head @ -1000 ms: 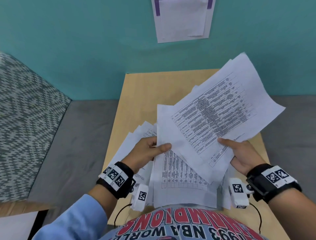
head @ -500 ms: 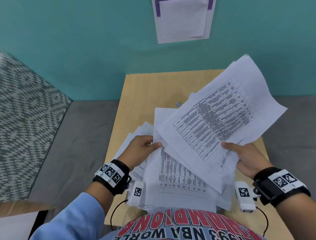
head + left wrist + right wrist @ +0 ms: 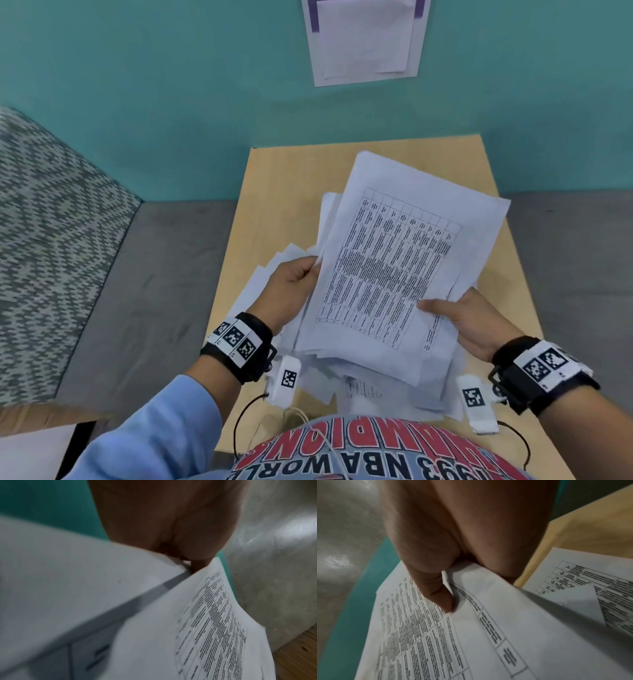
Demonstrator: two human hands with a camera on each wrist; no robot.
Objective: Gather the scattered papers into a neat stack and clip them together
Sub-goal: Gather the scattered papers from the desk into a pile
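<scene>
A loose bundle of white printed papers (image 3: 394,267) with tables hangs over the wooden table (image 3: 287,178), held between both hands. My left hand (image 3: 294,284) grips the bundle's left edge, thumb on top; in the left wrist view the palm (image 3: 171,520) meets the sheets (image 3: 197,635). My right hand (image 3: 469,318) pinches the lower right corner, thumb on the top page; the right wrist view shows the thumb (image 3: 436,585) pressed on the papers (image 3: 453,642). More sheets (image 3: 267,284) lie on the table beneath. No clip is in view.
The table stands against a teal wall (image 3: 171,85) with a paper sheet (image 3: 363,37) taped to it. A patterned cushion (image 3: 44,240) and grey seat (image 3: 154,291) lie to the left. Bare table (image 3: 445,161) shows beyond the papers.
The right hand's sheets have swung left and more upright onto the left hand's sheets, forming one bundle. The left hand rose and took the bundle's left edge.
</scene>
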